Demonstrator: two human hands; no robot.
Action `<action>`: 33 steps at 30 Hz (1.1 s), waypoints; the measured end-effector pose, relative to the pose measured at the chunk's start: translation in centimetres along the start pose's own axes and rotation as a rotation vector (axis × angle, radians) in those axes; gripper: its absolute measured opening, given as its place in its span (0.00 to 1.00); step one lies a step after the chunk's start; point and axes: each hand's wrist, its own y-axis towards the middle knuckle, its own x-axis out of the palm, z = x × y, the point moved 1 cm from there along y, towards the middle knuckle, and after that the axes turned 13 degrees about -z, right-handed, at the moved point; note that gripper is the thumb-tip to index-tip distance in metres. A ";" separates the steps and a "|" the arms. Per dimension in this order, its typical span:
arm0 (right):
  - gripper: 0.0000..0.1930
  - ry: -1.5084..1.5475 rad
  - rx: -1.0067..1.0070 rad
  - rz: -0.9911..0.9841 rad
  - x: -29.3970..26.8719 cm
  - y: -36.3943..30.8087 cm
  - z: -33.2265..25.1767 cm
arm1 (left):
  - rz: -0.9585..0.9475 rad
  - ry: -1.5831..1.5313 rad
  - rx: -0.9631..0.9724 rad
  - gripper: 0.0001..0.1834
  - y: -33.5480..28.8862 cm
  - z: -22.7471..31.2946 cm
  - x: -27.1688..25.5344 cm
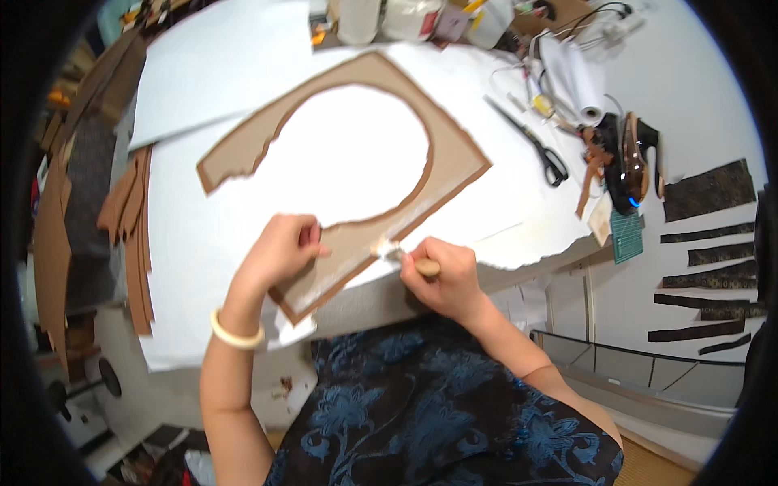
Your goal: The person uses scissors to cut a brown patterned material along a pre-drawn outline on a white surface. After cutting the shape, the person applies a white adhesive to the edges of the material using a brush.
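A flat tan panel (pixel 429 121) with a dark brown border and a large rounded cut-out lies on the white-covered table. My right hand (pixel 446 278) is closed around a brush (pixel 427 266) with a pale wooden handle. The brush's tip meets the panel's near right edge, where a whitish wet-looking band runs along the border. My left hand (pixel 284 247) is at the panel's near left part, its fingers curled at the inner edge of the cut-out. Part of the panel is hidden under that hand.
Black-handled scissors (pixel 553 166) lie to the right on the white paper (pixel 519 211). Beyond them are a shiny dark device (pixel 634 162), a green mat (pixel 626 236) and a white roll (pixel 579 81). Containers (pixel 357 20) line the far edge; brown strips (pixel 139 243) lie left.
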 end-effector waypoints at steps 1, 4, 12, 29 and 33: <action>0.11 0.004 0.006 0.001 -1.5 0.3 0.6 | 0.002 -0.001 0.011 0.17 0.3 0.1 0.1; 0.06 -0.064 -0.063 0.239 -6.6 4.3 3.2 | 0.033 -0.035 0.020 0.17 -0.9 0.3 -0.1; 0.09 0.238 0.051 0.513 -15.8 25.7 20.7 | 0.390 -0.109 0.106 0.12 -1.6 1.3 1.6; 0.35 -0.525 0.170 0.527 -12.8 38.9 23.1 | 0.499 0.138 0.010 0.08 -1.4 0.2 2.9; 0.26 -0.343 0.038 0.450 -13.6 29.9 19.0 | 0.513 0.083 0.072 0.08 -1.4 1.2 2.5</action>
